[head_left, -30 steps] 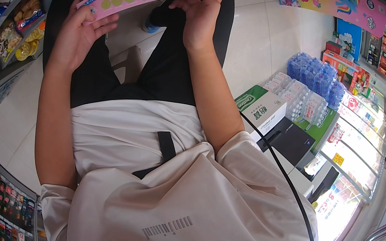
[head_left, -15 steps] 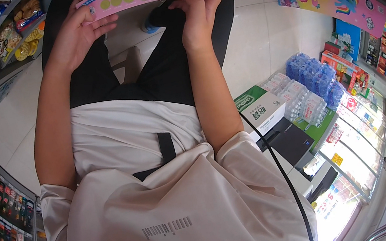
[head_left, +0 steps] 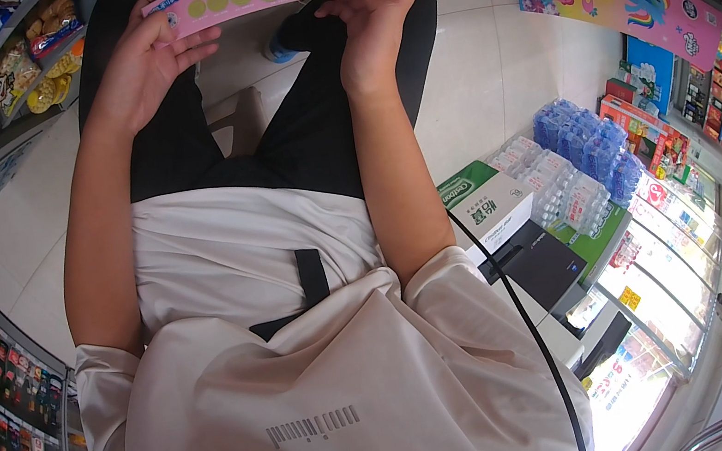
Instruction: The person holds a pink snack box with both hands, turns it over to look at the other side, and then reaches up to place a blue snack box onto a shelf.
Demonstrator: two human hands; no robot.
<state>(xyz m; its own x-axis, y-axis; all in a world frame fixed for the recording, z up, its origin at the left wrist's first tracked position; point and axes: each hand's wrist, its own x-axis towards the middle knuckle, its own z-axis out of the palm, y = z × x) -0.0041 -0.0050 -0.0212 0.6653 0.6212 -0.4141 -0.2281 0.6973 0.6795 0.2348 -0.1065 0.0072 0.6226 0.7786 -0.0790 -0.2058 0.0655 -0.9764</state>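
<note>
Fingers (head_left: 197,56) of my left hand (head_left: 136,80) grasp the left end of a long pink package (head_left: 254,8), thumb over its green-dotted front, while two of them extend free beneath its lower edge. At the other end, my right hand (head_left: 367,49) has hold of the right edge, palm toward me, some fingertips curled just below the lower edge; how firmly they press, I cannot tell. The package is nearly level above the gap between my legs, in black trousers (head_left: 168,152), with the pale floor (head_left: 470,50) beyond. To hold it well, I judge that light, matched pressure at both ends serves best: pushing the ends together could bow what looks like thin card, and letting one side sag would tilt the printed face. Forearms close to my white shirt (head_left: 250,233) should help steadiness. Its upper edge nears the rim of my view, so lowering it slightly would show it better.
</note>
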